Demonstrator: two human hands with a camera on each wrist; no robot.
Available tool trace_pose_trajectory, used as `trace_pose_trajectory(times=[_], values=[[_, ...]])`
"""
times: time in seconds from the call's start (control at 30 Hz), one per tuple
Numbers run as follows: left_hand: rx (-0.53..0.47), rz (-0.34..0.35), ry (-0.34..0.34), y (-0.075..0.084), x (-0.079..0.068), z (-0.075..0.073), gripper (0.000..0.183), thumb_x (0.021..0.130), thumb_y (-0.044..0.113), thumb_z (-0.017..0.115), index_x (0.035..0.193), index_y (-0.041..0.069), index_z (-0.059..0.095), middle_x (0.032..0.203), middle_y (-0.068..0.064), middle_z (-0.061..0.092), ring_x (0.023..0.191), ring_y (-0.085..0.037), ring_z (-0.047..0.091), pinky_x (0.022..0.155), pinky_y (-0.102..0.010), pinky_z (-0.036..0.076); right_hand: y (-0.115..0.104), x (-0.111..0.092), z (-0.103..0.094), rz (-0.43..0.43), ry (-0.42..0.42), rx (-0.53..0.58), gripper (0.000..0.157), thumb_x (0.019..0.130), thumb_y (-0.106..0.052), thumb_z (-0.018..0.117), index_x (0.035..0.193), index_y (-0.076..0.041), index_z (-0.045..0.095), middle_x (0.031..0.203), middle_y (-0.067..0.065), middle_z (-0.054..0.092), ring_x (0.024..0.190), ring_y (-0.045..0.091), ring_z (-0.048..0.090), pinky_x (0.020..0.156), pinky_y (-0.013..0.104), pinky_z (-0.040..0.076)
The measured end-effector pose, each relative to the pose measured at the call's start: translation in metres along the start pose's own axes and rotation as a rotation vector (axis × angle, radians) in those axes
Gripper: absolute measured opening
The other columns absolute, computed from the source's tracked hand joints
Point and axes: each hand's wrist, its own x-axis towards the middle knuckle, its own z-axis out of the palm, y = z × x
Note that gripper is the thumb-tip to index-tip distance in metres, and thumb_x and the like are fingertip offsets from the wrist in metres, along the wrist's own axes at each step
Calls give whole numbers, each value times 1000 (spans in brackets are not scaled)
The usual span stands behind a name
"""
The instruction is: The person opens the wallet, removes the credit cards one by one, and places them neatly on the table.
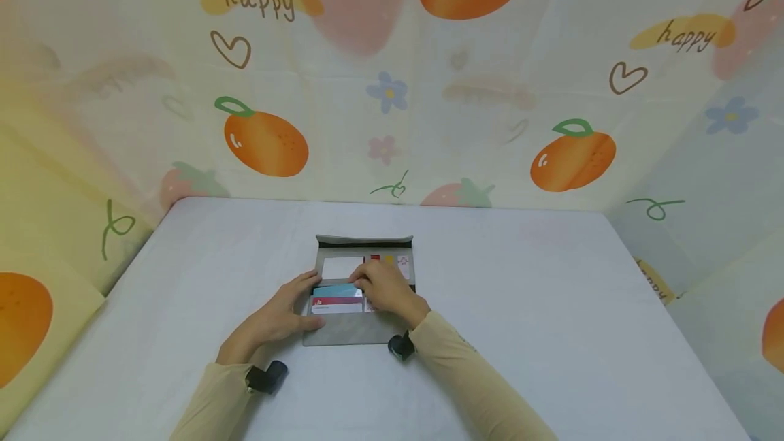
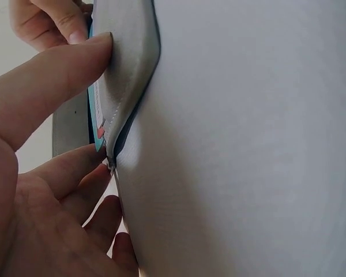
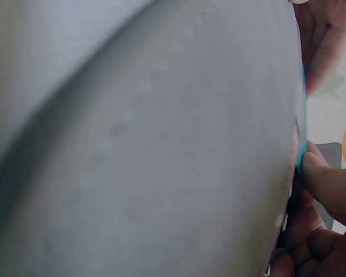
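A grey wallet (image 1: 349,330) lies unfolded on the table, with cards in its slots. A light blue card (image 1: 333,290) stands above a red-and-white card (image 1: 337,305) in the lower left slot. My right hand (image 1: 387,288) pinches the blue card near its upper right corner; the right wrist view shows the thumb (image 3: 328,182) against its blue edge. At the wallet's left side is my left hand (image 1: 278,312), thumb resting on the lower panel and fingers extended along the edge. In the left wrist view the index fingertip touches near the card's end.
A white card (image 1: 341,267) and several small colourful cards (image 1: 402,264) sit in the wallet's upper half. Its far flap (image 1: 364,241) is raised. White cloth covers the table (image 1: 520,305), and a fruit-patterned curtain (image 1: 343,107) hangs behind and at the sides.
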Motion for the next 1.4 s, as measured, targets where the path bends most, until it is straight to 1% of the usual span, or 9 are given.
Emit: trace_pose_trajectory(times=[0.13,0.23,0.33,0.5,0.63,0.73,0.97,1.17,1.4], values=[[0,9,5,0,0,-1,86,80,24,79,150,0,37,162,-21,25,148,-50,16,114,-72,19,-1,-1,-4,-6,-44,19,18,97,-19,65,109,-9,74,103,4,71,83,9,56,77,24,48],[-5,15,6,0,0,-1,85,80,23,79,150,-1,37,162,-21,25,148,-50,16,114,-72,19,-1,-1,-6,-13,-78,38,20,94,-20,69,110,-9,73,97,3,70,80,8,55,74,22,47],[-11,12,2,0,0,-1,86,80,24,79,150,-1,36,162,-21,24,148,-50,15,114,-73,18,1,-1,-6,-24,-91,52,20,93,-18,69,111,-9,72,95,2,69,78,7,54,72,20,46],[-15,16,-3,-1,0,-1,86,81,24,78,151,-2,35,162,-22,23,149,-50,14,115,-72,17,5,0,-5,-38,-84,74,22,95,-17,67,115,-9,72,98,3,70,80,8,54,76,21,47],[-22,24,-1,0,-1,-2,87,81,24,78,151,-2,34,162,-23,23,148,-51,14,115,-72,16,6,1,-3,-33,-66,98,23,96,-18,65,117,-10,72,100,3,70,81,9,55,77,23,48],[-24,25,2,0,-1,-2,88,81,24,78,151,-2,33,162,-23,24,148,-51,14,115,-72,16,7,1,-3,-30,-50,117,24,97,-18,64,117,-8,71,100,4,70,81,10,56,77,24,49],[-16,25,8,0,0,-3,89,80,24,80,151,-3,34,160,-24,26,148,-51,17,115,-71,18,5,0,-4,-36,-50,139,23,98,-17,62,117,-7,71,101,5,70,82,11,56,77,24,49],[-1,7,4,0,0,-6,89,79,27,82,151,2,36,160,-22,28,147,-51,18,113,-73,20,3,-2,-7,-44,-53,186,22,99,-14,59,116,-6,69,106,8,70,86,13,57,81,29,50],[-2,20,8,-3,1,-7,89,78,27,83,150,1,37,160,-23,29,147,-51,19,114,-73,19,3,0,-4,-43,-39,187,21,100,-14,58,117,-6,69,107,8,70,86,13,57,82,29,50]])
